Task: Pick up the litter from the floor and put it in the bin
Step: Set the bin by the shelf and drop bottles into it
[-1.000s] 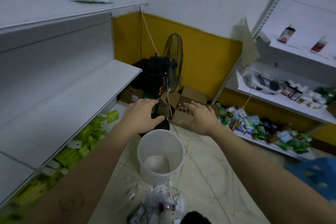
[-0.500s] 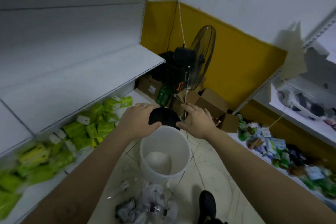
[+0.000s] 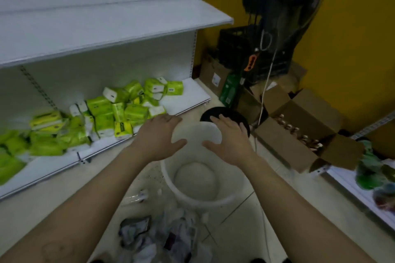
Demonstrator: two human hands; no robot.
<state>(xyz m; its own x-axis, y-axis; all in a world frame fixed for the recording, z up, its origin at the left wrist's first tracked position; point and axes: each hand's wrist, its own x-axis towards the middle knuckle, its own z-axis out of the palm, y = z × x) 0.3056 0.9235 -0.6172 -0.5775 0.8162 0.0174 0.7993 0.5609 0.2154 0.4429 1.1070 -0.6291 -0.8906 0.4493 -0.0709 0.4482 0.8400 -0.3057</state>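
— Pale floor tiles [image 3: 277,209] run between white shop shelving [image 3: 106,28] and a yellow wall [image 3: 352,49]. Where does the bin stand?

— On the tiles, mid-aisle. The bin [image 3: 233,190] is a white bucket, upright, its mouth open and its pale round bottom showing.

— And the litter?

— The litter [image 3: 162,239] lies heaped on the floor just in front of the bin, on the person's side. It is crumpled white paper and dark wrappers, with a clear plastic scrap off to the bin's near left (the pieces are too blurred to name one by one).

— What are the hands doing?

— Both hover over the bin's far rim, palms down. The left hand [image 3: 159,136] is above the far-left part of the rim, fingers straight and a little spread, thumb out, holding nothing. The right hand [image 3: 229,141] is above the far-right part and lies just as flat and empty. Whether either touches the rim, I cannot tell.

— What lies beyond the bin?

— A round black fan base [image 3: 222,113] sits just behind it, partly covered by the right hand's fingers. The fan [image 3: 299,6] rises above that, against the wall. An open cardboard box [image 3: 299,126] stands behind the bin to its right. To the bin's left, green packs [image 3: 119,109] are piled on the lowest shelf.
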